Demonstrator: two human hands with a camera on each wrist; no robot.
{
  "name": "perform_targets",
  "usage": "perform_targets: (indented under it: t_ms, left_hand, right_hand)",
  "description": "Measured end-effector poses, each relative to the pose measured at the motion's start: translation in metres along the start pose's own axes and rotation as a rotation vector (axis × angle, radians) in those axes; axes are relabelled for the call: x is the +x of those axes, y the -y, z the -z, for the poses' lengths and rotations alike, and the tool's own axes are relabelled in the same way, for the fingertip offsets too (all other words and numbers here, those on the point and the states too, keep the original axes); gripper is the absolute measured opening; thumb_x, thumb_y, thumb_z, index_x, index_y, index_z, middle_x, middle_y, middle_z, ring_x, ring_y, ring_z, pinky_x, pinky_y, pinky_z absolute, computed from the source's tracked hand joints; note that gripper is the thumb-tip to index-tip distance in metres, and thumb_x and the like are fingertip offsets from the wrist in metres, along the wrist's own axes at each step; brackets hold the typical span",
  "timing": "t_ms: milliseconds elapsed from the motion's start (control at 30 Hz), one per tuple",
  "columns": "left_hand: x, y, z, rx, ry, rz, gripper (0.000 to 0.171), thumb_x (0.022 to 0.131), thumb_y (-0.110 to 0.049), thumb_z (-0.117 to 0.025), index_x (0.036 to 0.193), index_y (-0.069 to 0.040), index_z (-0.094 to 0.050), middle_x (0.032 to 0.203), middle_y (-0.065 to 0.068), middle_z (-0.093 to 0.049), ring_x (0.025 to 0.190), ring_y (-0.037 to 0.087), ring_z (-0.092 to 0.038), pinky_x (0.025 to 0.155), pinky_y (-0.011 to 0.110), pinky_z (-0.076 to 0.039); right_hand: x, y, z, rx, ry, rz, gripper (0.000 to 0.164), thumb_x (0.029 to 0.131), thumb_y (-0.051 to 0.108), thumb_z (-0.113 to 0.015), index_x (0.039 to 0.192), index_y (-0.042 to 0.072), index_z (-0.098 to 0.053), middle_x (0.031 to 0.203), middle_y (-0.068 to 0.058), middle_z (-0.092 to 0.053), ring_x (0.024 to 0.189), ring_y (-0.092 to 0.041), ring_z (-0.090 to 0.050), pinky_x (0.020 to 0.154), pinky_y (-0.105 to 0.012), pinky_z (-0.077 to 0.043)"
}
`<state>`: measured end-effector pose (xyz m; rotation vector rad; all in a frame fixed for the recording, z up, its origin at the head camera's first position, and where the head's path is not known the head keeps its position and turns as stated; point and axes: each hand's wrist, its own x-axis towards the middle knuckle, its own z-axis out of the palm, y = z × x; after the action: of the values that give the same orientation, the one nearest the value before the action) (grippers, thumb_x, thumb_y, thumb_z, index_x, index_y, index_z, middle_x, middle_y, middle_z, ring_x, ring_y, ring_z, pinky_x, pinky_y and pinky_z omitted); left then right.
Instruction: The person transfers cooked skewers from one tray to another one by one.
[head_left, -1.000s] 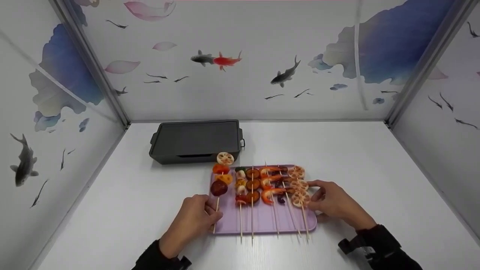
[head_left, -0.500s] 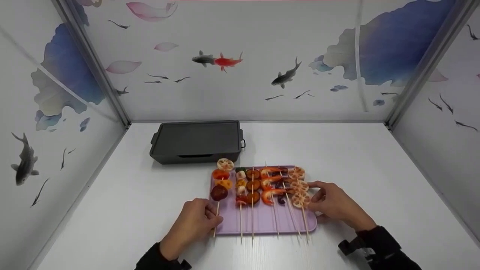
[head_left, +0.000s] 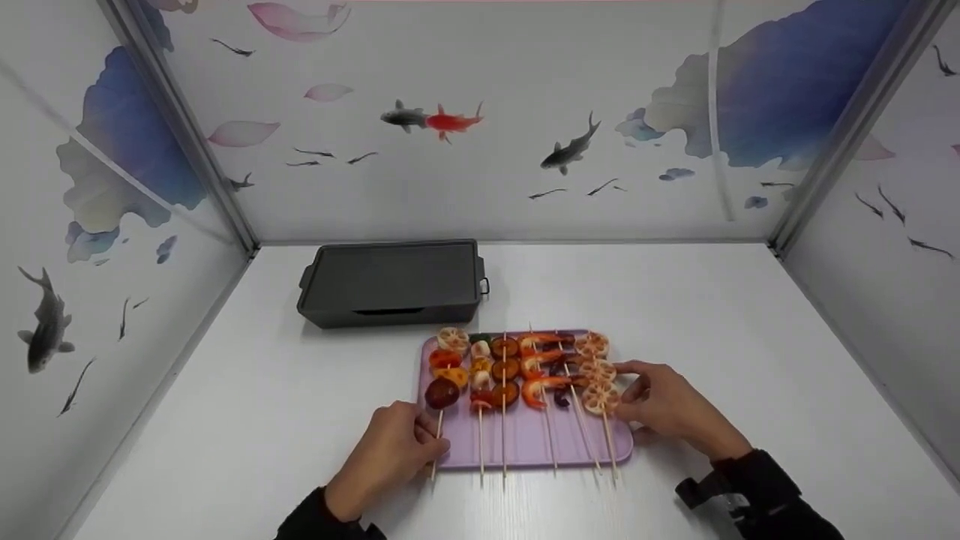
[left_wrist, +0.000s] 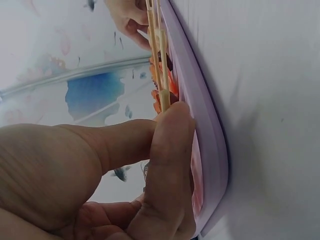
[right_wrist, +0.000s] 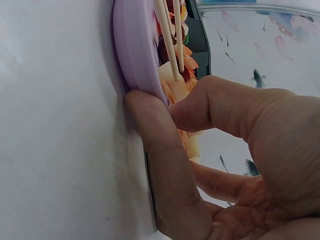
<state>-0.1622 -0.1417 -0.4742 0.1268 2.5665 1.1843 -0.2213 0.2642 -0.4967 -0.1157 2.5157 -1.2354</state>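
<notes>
My left hand [head_left: 391, 446] pinches the stick of the leftmost skewer [head_left: 442, 393], which carries a lotus root slice, red and orange pieces and a dark brown round piece. That skewer lies over the left side of a lilac tray [head_left: 529, 444]. In the left wrist view, the thumb and forefinger meet on the stick beside the tray's edge. My right hand [head_left: 667, 401] grips the tray's right edge, thumb above and forefinger [right_wrist: 162, 150] along the outside. Closest to it is a lotus root skewer [head_left: 601, 399]. Prawns [head_left: 544, 390] and eggplant-like slices [head_left: 505, 394] sit on skewers between the hands.
A black rectangular grill [head_left: 394, 277] with side handles stands behind the tray, towards the left. Several stick ends stick out past the tray's front edge. Printed panels [head_left: 495, 187] enclose the white table [head_left: 712, 315] at the back and sides.
The leftmost skewer has come down towards me, its lotus slice moving from near the grill's front to the tray's back left corner. My left hand shifted slightly nearer; the right hand stayed put.
</notes>
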Motion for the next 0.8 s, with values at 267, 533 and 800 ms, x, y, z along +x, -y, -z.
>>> perform_targets:
  t_ms: [267, 533, 800]
  left_hand:
    - [-0.0005, -0.0003, -0.0011, -0.009, 0.012, 0.026, 0.017, 0.083, -0.023, -0.081, 0.081, -0.012, -0.068, 0.068, 0.000, -0.066, 0.056, 0.010, -0.057, 0.052, 0.025, -0.046]
    - [-0.0019, 0.0005, -0.0039, -0.020, 0.020, 0.018, 0.019, 0.082, -0.023, -0.082, 0.082, -0.011, -0.068, 0.069, 0.000, -0.064, 0.059, 0.011, -0.056, 0.054, 0.026, -0.045]
    - [-0.0016, 0.0005, -0.0047, -0.022, 0.028, 0.040, 0.020, 0.082, -0.026, -0.083, 0.082, -0.012, -0.068, 0.069, 0.001, -0.065, 0.059, 0.012, -0.057, 0.053, 0.026, -0.046]
  right_hand:
    - [-0.0013, 0.0007, 0.0002, 0.023, 0.011, -0.006, 0.069, 0.083, 0.015, -0.076, 0.146, 0.016, -0.048, 0.100, -0.011, -0.064, 0.085, -0.022, -0.062, 0.065, -0.034, -0.055]
    - [0.0003, 0.0005, -0.0011, 0.010, 0.003, -0.013, 0.068, 0.082, 0.014, -0.076, 0.145, 0.016, -0.049, 0.099, -0.010, -0.065, 0.085, -0.022, -0.062, 0.066, -0.034, -0.056]
    - [0.0013, 0.0004, -0.0003, 0.020, 0.007, -0.036, 0.070, 0.083, 0.017, -0.078, 0.146, 0.016, -0.048, 0.100, -0.010, -0.064, 0.085, -0.022, -0.061, 0.064, -0.034, -0.055]
